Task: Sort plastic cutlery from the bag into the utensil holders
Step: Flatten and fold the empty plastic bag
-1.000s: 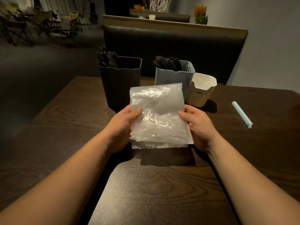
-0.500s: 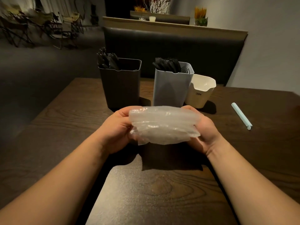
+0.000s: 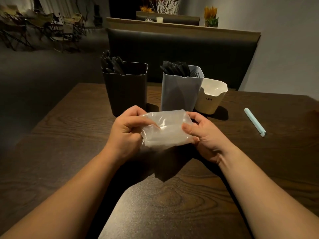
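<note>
Beyond the left hand and a little to its outer side stands the black holder (image 3: pixel 126 88), upright on the table (image 3: pixel 69 135), with a bunch of black cutlery (image 3: pixel 111 63) sticking up from its far left corner. The left hand (image 3: pixel 127 131) is closed on the bag (image 3: pixel 165 130): its fingers curl over the bag's left end and the thumb lies across the front. The bag is clear plastic, gathered and creased into a short bundle held between the two hands just above the table. Nothing dark shows through it, so it looks empty, though its folds could hide a small piece.

Beyond the gap between the hands stands the grey holder (image 3: pixel 180 92), with a second bunch of cutlery (image 3: pixel 176 68) at its near left corner. The right hand (image 3: pixel 205 135) grips the bag's right end, thumb on the front and fingers curled behind. Just past that hand, touching or nearly touching the grey holder, sits the cream holder (image 3: pixel 211 97); what shows of its inside is bare. Well out to the right of the right hand lies a pale blue stick (image 3: pixel 254 121), flat on the table.

By this view the sorting seems finished or nearly so; what looks left is to put the bag aside.
</note>
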Motion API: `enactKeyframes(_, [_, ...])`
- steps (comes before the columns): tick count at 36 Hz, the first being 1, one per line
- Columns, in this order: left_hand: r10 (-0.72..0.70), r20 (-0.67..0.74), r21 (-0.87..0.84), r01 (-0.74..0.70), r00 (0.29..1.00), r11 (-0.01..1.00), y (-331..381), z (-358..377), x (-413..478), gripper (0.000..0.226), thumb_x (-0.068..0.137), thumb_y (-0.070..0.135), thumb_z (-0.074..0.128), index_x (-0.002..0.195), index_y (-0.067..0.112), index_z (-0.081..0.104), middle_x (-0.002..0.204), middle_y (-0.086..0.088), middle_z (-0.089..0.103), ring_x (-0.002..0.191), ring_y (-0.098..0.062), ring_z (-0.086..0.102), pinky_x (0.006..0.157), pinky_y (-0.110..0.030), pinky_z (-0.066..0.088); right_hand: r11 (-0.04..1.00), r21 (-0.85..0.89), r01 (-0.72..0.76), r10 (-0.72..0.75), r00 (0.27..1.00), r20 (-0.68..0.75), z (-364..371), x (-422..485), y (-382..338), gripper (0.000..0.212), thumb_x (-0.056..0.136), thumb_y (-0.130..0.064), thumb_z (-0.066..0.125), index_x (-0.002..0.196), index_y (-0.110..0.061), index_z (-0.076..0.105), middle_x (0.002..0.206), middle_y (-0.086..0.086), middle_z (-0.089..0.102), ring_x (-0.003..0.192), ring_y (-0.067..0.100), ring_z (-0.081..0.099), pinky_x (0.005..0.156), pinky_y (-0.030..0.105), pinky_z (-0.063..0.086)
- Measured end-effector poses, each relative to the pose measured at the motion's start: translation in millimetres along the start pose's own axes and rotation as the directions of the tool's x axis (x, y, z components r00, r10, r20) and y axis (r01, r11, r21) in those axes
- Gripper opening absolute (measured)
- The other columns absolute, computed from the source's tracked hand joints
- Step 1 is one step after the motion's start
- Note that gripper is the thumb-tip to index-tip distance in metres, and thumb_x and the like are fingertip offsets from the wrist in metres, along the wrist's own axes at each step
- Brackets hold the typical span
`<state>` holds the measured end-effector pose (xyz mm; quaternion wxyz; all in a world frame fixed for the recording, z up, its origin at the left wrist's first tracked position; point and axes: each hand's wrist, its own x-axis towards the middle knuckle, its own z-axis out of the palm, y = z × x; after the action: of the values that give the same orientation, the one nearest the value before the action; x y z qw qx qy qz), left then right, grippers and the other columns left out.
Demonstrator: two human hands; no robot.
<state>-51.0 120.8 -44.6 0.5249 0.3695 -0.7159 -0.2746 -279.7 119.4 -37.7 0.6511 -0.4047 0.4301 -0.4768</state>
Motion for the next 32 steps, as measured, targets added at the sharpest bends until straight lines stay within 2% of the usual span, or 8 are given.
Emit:
enactKeyframes(7, [-0.150,0.060,-0.030,0.152,0.987,0.988,-1.2,-0.5,-0.1,0.048,0.077,-0.026,0.052,0.085,0.014,0.078,0.099,0.000,0.058,0.097,-0.005,0.057,0.080,-0.022,0.053,0.995,0.090,0.036,-0.030,0.997,-0.072,0.5,0.7,0.3,0.047,0.082,-0.001,0.070,0.127,-0.008,0.061,0.114,0.012,0.073,0.105,0.031,0.071,0.077,0.039,0.063])
enactKeyframes(10, [-0.218,0.199,-0.052,0.233,0.955,0.971,1.1,-1.6,0.5,0.051,0.084,-0.021,0.050,0.095,0.021,0.078,0.108,-0.002,0.057,0.100,-0.014,0.060,0.075,-0.029,0.056,0.989,0.043,0.138,-0.128,0.974,-0.187,-2.7,2.3,-0.6,0.042,0.082,0.006,0.070,0.121,-0.008,0.062,0.110,0.011,0.074,0.101,0.028,0.073,0.083,0.045,0.061])
enactKeyframes(14, [-0.253,0.433,-0.203,0.367,0.865,0.908,-1.2,-6.9,2.3,0.037,0.086,0.018,0.062,0.118,0.031,0.072,0.125,0.001,0.057,0.111,-0.016,0.062,0.083,-0.029,0.057,0.965,-0.130,0.227,-0.251,0.942,-0.220,-10.2,2.2,-4.5,0.040,0.081,0.007,0.071,0.117,-0.010,0.063,0.112,0.011,0.072,0.102,0.027,0.072,0.084,0.042,0.061])
enactKeyframes(17, [-0.301,0.331,-0.311,0.405,0.894,0.860,2.5,-7.3,8.3,0.025,0.084,0.041,0.056,0.094,0.029,0.075,0.126,0.005,0.063,0.118,-0.012,0.060,0.093,-0.029,0.049,0.959,-0.141,0.247,-0.268,0.949,-0.163,-15.8,-1.0,-10.7,0.042,0.081,0.007,0.072,0.118,-0.011,0.063,0.117,0.011,0.070,0.104,0.026,0.071,0.083,0.040,0.061])
enactKeyframes(20, [-0.381,0.315,-0.232,0.459,0.870,0.857,7.8,-4.2,22.4,0.043,0.093,0.054,0.048,0.073,0.023,0.071,0.123,0.006,0.067,0.121,-0.011,0.058,0.102,-0.040,0.044,0.942,-0.224,0.252,-0.280,0.954,-0.104,-18.7,-3.4,-14.7,0.042,0.080,0.007,0.073,0.115,-0.014,0.064,0.117,0.009,0.068,0.108,0.025,0.069,0.085,0.038,0.060])
enactKeyframes(24, [-0.336,0.628,0.037,0.405,0.702,0.914,24.6,6.3,34.9,0.016,0.091,0.031,0.069,0.105,0.026,0.066,0.120,-0.003,0.062,0.106,-0.026,0.064,0.090,-0.049,0.056,0.903,-0.333,0.271,-0.313,0.946,-0.080,-23.8,-5.2,-17.8,0.043,0.078,0.007,0.076,0.113,-0.016,0.066,0.113,0.005,0.070,0.105,0.022,0.070,0.085,0.040,0.060])
enactKeyframes(27, [-0.341,0.749,0.082,0.430,0.569,0.899,35.1,23.6,35.7,0.048,0.092,0.017,0.070,0.130,0.045,0.058,0.134,0.017,0.051,0.116,-0.009,0.059,0.100,-0.038,0.054,0.913,-0.305,0.271,-0.321,0.939,-0.126,-30.7,-7.3,-21.5,0.043,0.077,0.009,0.075,0.112,-0.016,0.067,0.107,0.000,0.070,0.098,0.014,0.071,0.081,0.033,0.060])
enactKeyframes(32, [-0.359,0.704,0.092,0.422,0.613,0.902,30.7,61.1,30.2,0.074,0.084,0.001,0.071,0.129,0.059,0.057,0.146,0.013,0.042,0.126,-0.011,0.050,0.110,-0.043,0.045,0.927,-0.283,0.247,-0.299,0.942,-0.156,-42.8,-10.4,-27.9,0.043,0.077,0.008,0.074,0.115,-0.013,0.066,0.112,0.005,0.065,0.099,0.017,0.066,0.083,0.034,0.061])
